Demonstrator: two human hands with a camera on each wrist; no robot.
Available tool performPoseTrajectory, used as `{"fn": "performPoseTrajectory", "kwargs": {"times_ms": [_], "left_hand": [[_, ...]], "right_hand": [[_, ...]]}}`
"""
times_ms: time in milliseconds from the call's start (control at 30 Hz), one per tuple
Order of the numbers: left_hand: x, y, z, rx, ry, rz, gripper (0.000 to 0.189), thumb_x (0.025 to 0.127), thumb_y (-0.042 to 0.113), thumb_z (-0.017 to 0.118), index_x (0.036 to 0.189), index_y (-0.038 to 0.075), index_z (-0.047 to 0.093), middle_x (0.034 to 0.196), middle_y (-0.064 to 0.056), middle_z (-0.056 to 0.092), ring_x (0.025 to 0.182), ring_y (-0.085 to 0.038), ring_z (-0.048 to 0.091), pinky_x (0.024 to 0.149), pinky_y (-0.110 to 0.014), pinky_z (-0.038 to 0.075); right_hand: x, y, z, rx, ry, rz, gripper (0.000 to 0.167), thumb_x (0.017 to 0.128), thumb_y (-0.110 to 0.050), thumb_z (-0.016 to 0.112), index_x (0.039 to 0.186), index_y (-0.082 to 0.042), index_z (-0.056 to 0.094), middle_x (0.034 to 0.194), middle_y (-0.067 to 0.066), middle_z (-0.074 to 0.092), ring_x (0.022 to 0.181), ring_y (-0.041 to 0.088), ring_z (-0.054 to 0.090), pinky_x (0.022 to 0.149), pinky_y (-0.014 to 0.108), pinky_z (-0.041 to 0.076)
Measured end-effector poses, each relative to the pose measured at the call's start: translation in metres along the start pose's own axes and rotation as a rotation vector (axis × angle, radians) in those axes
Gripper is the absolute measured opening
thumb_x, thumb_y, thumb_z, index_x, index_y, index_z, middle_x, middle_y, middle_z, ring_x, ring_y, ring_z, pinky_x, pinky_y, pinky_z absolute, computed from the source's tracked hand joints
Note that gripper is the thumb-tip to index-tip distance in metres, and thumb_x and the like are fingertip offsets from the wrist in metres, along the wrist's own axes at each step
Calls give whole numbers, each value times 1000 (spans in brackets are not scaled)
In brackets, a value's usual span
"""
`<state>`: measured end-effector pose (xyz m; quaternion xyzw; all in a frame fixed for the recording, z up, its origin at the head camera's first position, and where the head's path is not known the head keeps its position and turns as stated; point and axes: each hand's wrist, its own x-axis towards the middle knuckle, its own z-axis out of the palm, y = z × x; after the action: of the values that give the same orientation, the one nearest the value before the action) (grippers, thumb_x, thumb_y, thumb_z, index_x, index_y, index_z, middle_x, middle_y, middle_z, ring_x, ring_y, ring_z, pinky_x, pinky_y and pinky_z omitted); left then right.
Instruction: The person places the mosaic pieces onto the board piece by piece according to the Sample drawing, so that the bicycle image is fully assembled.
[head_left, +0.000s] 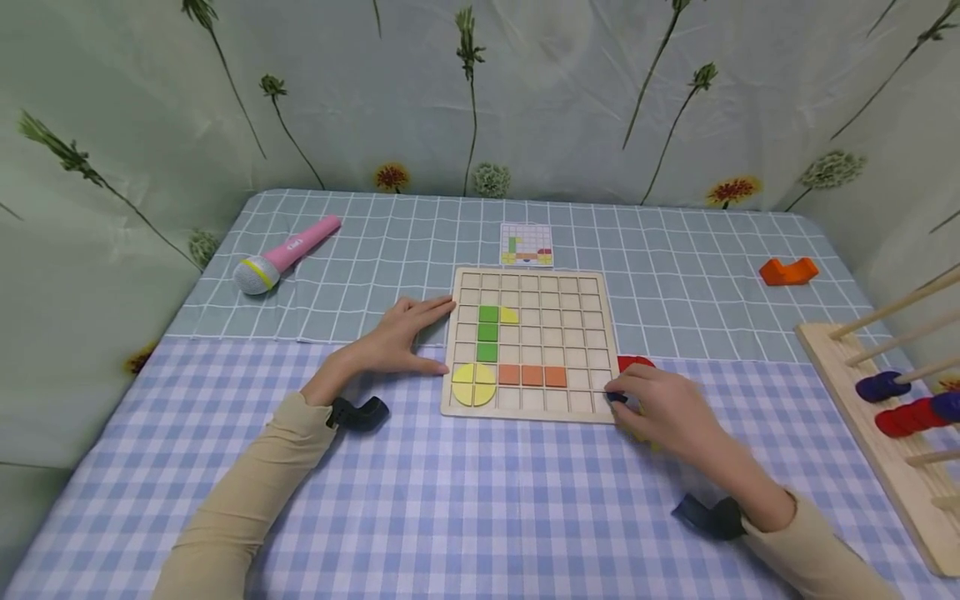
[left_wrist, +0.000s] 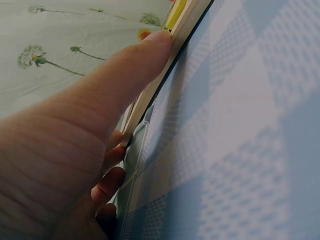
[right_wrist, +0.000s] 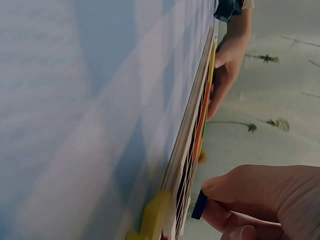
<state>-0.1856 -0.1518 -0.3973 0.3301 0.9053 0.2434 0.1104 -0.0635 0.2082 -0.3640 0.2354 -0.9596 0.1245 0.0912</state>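
Note:
My left hand (head_left: pixel 393 340) rests at the left edge of a wooden grid board (head_left: pixel 558 325), thumb and fingertips touching its side. On the board lie three green squares (head_left: pixel 487 332) in a column, a yellow quarter-round tile (head_left: pixel 509 316) beside the top one, three orange squares (head_left: pixel 532 376) in a row, and a yellow circle (head_left: pixel 474 384) made of quarter tiles. At the board's lower right edge, my right hand (head_left: pixel 671 412) pinches a small dark blue tile (right_wrist: pixel 199 206) between thumb and finger. Red tiles (head_left: pixel 635 362) and yellow tiles (right_wrist: pixel 154 215) sit beside the board, partly hidden by this hand.
Behind the board lies a small pattern card (head_left: pixel 527 244) with a coloured grid. A pink toy microphone (head_left: pixel 288 254) lies at the back left, an orange block (head_left: pixel 788 272) at the back right. A wooden bead rack (head_left: pixel 877 442) stands along the right side.

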Motion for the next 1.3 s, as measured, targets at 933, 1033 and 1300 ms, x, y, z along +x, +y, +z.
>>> {"fn": "performPoseTrajectory", "kwargs": {"times_ms": [933, 1033, 1300], "left_hand": [[2, 0, -5, 7, -7, 2, 98, 72, 43, 78, 149, 12, 26, 157, -8, 23, 117, -27, 32, 95, -43, 27], [2, -1, -2, 5, -8, 3, 98, 72, 44, 78, 149, 12, 26, 157, -8, 23, 117, -27, 32, 95, -43, 27], [4, -2, -1, 13, -3, 4, 98, 72, 44, 78, 149, 12, 26, 157, -7, 23, 113, -26, 33, 94, -41, 28]], "right_hand": [[55, -54, 30, 131, -72, -176, 12, 78, -9, 71, 90, -10, 75, 84, -1, 68, 74, 9, 61, 64, 23, 49], [56, -54, 33, 135, -78, -174, 11, 78, -8, 71, 88, -10, 75, 84, -1, 68, 75, 10, 62, 65, 24, 50], [55, -51, 37, 135, -71, -162, 11, 78, -6, 70, 87, -11, 75, 82, -2, 66, 73, 8, 59, 62, 21, 47]]}}
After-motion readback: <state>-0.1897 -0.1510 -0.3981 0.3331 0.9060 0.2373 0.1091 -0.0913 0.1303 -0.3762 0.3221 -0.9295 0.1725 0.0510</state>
